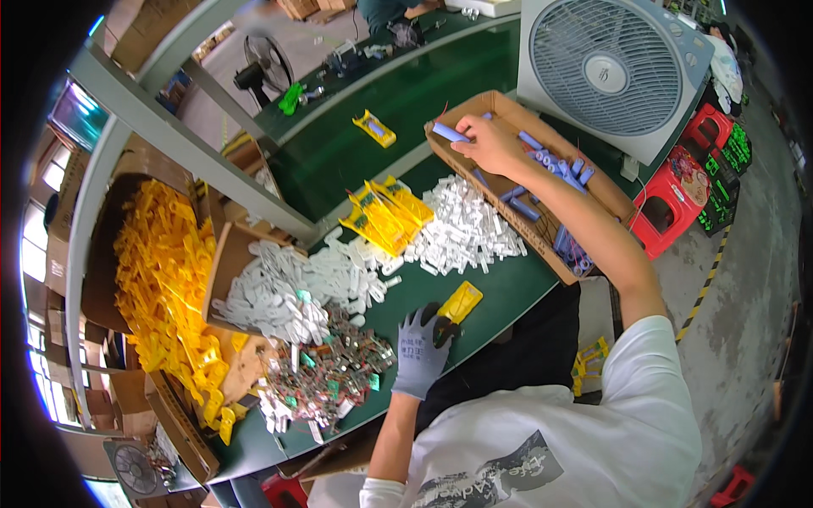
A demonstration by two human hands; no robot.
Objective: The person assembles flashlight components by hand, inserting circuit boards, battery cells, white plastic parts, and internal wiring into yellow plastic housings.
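Note:
My left hand (421, 351), in a grey glove with dark fingertips, rests low over the green table. Its thumb and forefinger close on the near end of a small yellow plastic casing (461, 301). My bare right hand (489, 146) reaches to the far end of a long cardboard box (605, 190). Between its fingertips is a blue cylindrical battery cell (450, 133), held near the box's far left corner. More blue cells (555, 165), some with thin wires, lie in that box under my forearm.
White plastic pieces (470, 224) are heaped beside stacked yellow casings (388, 216). To the left are grey-white parts (279, 288), wired circuit boards (322, 372) and yellow shells (165, 279). One yellow casing (374, 129) lies farther off. A box fan (605, 76) stands behind the cardboard box.

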